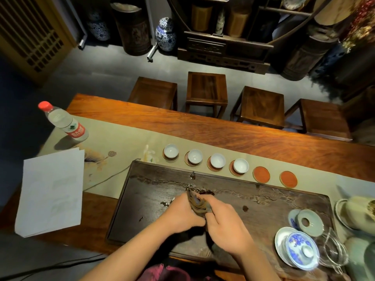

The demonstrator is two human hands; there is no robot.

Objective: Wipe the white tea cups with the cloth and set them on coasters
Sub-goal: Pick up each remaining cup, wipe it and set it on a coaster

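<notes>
Several white tea cups stand on round coasters in a row on the beige runner, from the leftmost cup (pixel 171 151) to the rightmost cup (pixel 241 165). Two red coasters (pixel 261 174) (pixel 288 179) lie bare to their right. Over the dark tea tray (pixel 154 191), my left hand (pixel 182 213) and my right hand (pixel 227 228) are pressed together around a brown cloth (pixel 199 204). A bluish-white patch shows inside the cloth folds; whether it is a cup I cannot tell.
A water bottle (pixel 63 121) and a sheet of white paper (pixel 50 191) sit at the left. A blue-and-white lidded bowl (pixel 300 250), a pale saucer (pixel 310 222) and a glass pitcher (pixel 334 250) crowd the tray's right end. Several wooden stools (pixel 206 88) stand beyond the table.
</notes>
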